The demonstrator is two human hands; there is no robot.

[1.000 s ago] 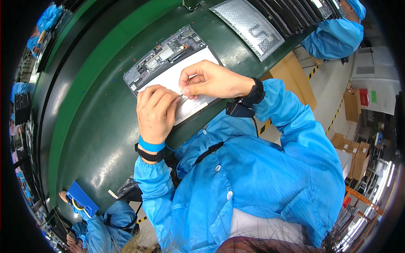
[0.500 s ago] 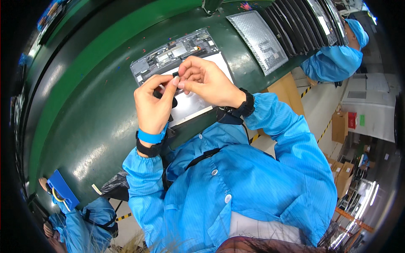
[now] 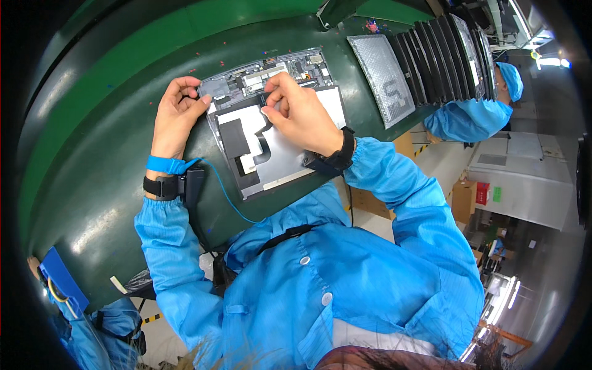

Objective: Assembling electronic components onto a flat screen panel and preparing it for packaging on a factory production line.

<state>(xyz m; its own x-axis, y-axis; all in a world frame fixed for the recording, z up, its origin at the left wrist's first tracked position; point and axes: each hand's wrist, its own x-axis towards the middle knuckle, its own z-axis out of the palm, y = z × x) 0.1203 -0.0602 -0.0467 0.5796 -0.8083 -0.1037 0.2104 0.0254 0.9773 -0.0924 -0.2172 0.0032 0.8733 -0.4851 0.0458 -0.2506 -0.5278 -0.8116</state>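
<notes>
An opened laptop base (image 3: 237,80) with bare circuit boards and a flat silver-and-black panel (image 3: 287,161) beside it lies on the green table before me. At the base's left corner my left hand (image 3: 174,117) has its thumb and fingers closed on the edge. My right hand (image 3: 302,114) hovers over the seam between boards and panel, fingers pinched on a black strip (image 3: 265,126) that runs down over the panel. Its gripped end is mostly hidden by the fingers. A blue wrist strap (image 3: 165,164) with a thin cord circles my left wrist.
To the right lies a silver bubble-wrap sheet (image 3: 383,80), beside a row of upright black panels (image 3: 439,58). Small red and blue bits (image 3: 372,26) are scattered on the table (image 3: 117,166). Another person (image 3: 472,117) in blue is at the right; a blue board (image 3: 63,280) is lower left.
My hands have parted: the left moved left from the small black piece to the base's corner. The right stays over the laptop with the strip. The view has shifted slightly.
</notes>
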